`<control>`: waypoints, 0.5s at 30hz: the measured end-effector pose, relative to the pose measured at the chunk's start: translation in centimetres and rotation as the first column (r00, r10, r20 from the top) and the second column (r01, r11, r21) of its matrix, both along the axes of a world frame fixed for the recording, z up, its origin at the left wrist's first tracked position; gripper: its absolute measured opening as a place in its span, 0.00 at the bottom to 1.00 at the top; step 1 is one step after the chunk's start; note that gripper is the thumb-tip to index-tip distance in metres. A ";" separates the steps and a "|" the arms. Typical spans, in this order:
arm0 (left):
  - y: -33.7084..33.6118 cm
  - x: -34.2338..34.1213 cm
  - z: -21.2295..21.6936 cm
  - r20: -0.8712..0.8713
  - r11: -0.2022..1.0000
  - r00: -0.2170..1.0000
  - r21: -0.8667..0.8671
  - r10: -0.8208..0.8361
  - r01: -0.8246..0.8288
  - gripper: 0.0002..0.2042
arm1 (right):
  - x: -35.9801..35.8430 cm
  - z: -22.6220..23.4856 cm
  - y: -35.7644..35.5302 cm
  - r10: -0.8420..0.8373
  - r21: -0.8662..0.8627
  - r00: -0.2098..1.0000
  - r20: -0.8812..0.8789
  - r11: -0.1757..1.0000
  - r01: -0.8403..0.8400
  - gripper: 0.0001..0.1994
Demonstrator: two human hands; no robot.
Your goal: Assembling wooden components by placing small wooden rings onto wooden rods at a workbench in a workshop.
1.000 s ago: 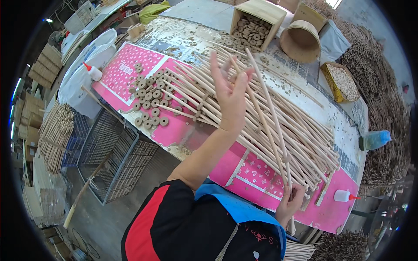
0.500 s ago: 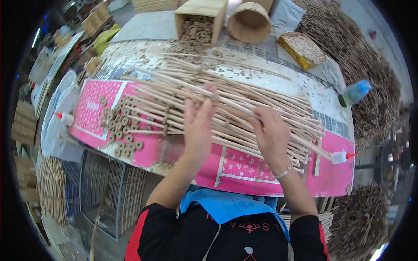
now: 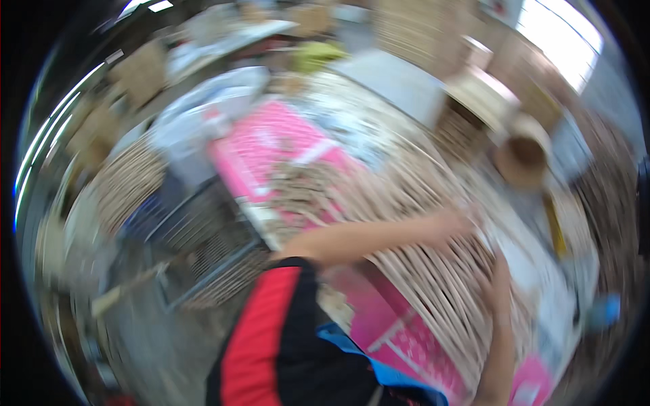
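The picture is smeared by motion. A broad bundle of thin wooden sticks (image 3: 433, 284) lies across the worktable. My left hand (image 3: 448, 227) reaches over the upper part of the bundle, its fingers blurred. Lower and to the right, my right hand (image 3: 495, 281) is at the sticks too, with its fingers toward the left hand. Whether either one grips a stick is too blurred to make out. Left of the bundle, a heap of small wooden rings (image 3: 305, 186) rests on the pink table cover (image 3: 267, 132).
A wooden box (image 3: 474, 101) and a round tub (image 3: 525, 159) stand at the table's far side, near a yellow-edged tray (image 3: 556, 227). A blue-capped bottle (image 3: 602, 311) is at the right. A metal-framed crate (image 3: 203, 237) sits beside the table at left.
My view has swung to the left and tilted, so the table now runs diagonally. Both hands appear farther right in the picture, still over the sticks.
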State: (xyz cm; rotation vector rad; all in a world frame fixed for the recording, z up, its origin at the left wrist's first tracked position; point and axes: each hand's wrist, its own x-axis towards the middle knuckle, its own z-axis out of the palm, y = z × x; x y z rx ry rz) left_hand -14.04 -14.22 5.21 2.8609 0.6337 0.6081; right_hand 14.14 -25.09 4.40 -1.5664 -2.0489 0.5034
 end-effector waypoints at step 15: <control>1.7 3.9 -2.0 -0.350 0.964 0.904 0.185 0.247 -0.192 0.62 | 0.5 3.8 2.4 0.292 -0.225 0.875 0.385 0.950 -0.218 0.61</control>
